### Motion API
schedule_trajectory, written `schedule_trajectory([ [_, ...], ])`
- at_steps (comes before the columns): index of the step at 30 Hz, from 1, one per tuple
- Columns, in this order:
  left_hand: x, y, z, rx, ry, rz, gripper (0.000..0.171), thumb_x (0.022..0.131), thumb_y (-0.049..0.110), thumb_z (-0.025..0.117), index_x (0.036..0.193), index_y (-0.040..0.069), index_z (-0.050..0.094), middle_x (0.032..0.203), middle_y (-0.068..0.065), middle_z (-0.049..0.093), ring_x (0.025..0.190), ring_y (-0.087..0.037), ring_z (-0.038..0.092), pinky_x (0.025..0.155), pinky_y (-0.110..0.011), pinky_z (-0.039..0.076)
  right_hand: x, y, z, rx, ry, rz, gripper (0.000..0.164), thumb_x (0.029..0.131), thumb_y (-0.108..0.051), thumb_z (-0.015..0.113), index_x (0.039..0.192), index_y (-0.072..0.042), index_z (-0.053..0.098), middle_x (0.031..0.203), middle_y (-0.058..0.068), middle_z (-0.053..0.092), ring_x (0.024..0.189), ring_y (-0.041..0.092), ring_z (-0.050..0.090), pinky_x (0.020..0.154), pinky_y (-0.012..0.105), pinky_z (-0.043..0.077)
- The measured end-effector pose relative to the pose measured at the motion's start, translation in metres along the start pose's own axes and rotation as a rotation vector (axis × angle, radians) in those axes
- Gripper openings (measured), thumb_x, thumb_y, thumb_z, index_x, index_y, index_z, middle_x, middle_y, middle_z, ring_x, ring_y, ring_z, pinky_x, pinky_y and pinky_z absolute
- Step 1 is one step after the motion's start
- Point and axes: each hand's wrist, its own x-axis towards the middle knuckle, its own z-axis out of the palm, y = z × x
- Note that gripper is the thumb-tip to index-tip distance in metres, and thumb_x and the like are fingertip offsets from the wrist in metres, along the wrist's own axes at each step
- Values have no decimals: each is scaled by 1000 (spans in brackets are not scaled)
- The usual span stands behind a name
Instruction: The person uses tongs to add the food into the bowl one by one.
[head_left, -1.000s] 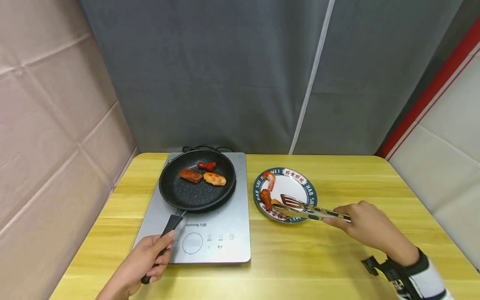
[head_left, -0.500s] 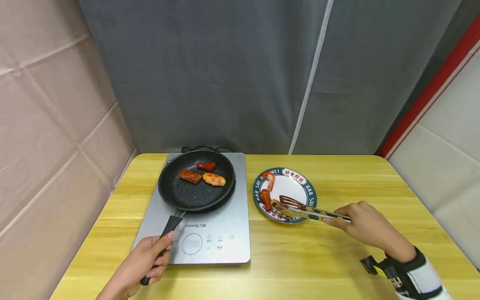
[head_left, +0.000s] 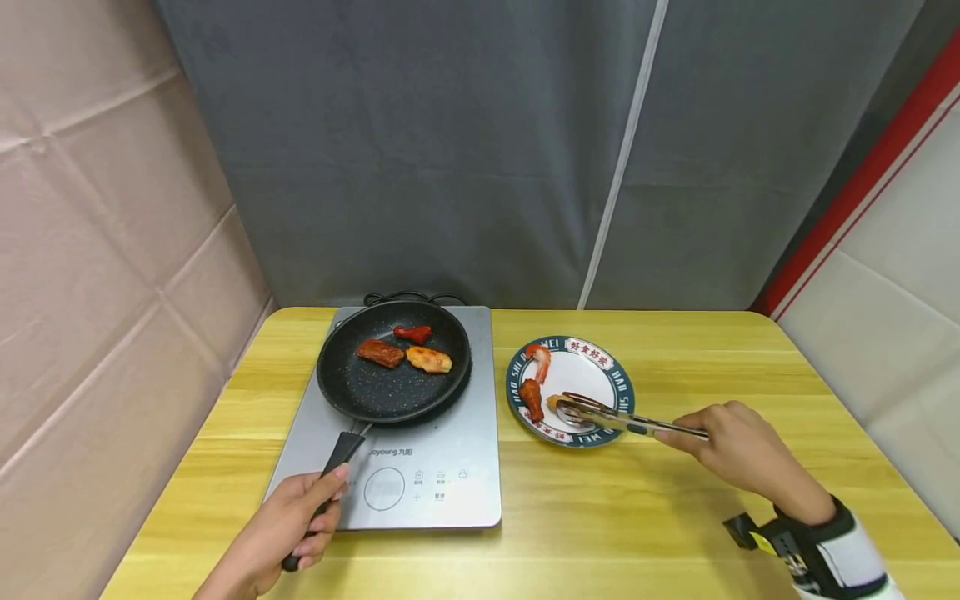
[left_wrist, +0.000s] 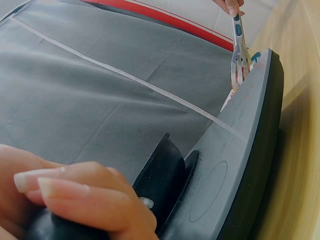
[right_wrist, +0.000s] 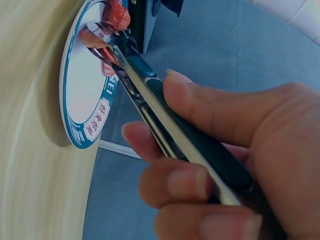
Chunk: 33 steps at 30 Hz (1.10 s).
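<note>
My left hand (head_left: 288,523) grips the black handle of a frying pan (head_left: 375,398), which sits on a silver induction cooker. Inside the pan lie a brown slab of meat (head_left: 380,352), a yellowish browned piece (head_left: 429,359) and a small red drumstick (head_left: 413,333). On the right, my right hand (head_left: 738,446) holds metal tongs (head_left: 637,423) squeezed nearly together. Their tips are over a round plate (head_left: 600,367), around a yellowish piece of food (head_left: 555,402), mostly covered by the tongs. Beside it on the plate are a drumstick (head_left: 532,400) and a shrimp (head_left: 540,361).
The induction cooker (head_left: 465,500) takes up the left of the wooden table (head_left: 600,533). Black cable (head_left: 412,295) lies behind the pan. A grey curtain (head_left: 450,150) closes off the back, with pale padded walls (head_left: 97,292) to the left and right.
The arms of the tongs have come together around the yellowish piece on the plate, and that piece has shifted slightly. My left hand and the pan stay in place.
</note>
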Motion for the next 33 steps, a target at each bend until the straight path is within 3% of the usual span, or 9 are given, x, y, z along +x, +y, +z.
schedule_trajectory([
  [6,-1,0,0,2,3,7,38,98,40,41,86,4,43,58,6,32,39,-5,27,37,-20,29,0,-1,-6,-10,47,-29,35,84,-47,62,87,-15,75,50,-14,47,45,4,30,42,23,28],
  [11,-2,0,1,3,0,9,39,98,41,41,87,4,43,58,6,32,39,-5,27,37,-20,30,4,-8,-11,-10,163,-103,27,82,-41,66,87,-16,74,46,-16,33,43,2,26,41,22,26],
  [15,-1,1,1,3,1,6,39,98,41,41,87,4,43,58,6,32,40,-5,27,37,-20,30,10,-17,-15,-1,235,-152,27,82,-38,67,87,-13,74,46,-18,37,43,-1,29,43,23,35],
  [19,0,2,1,2,5,5,39,98,41,41,88,3,43,58,6,32,40,-5,27,37,-19,29,16,-28,-19,11,259,-176,29,83,-37,66,89,-10,74,45,-19,38,42,-1,31,46,25,38],
  [25,0,3,1,8,7,11,40,98,41,41,88,3,43,57,6,32,40,-5,27,37,-19,29,28,-43,-23,34,303,-222,25,82,-36,67,89,-13,74,43,-20,28,39,-3,22,40,20,27],
  [33,-1,1,0,6,3,-3,39,98,41,41,87,4,43,57,6,31,39,-5,27,36,-20,29,49,-73,-21,86,273,-239,29,82,-39,67,91,-13,74,42,-16,24,37,0,22,38,21,24],
])
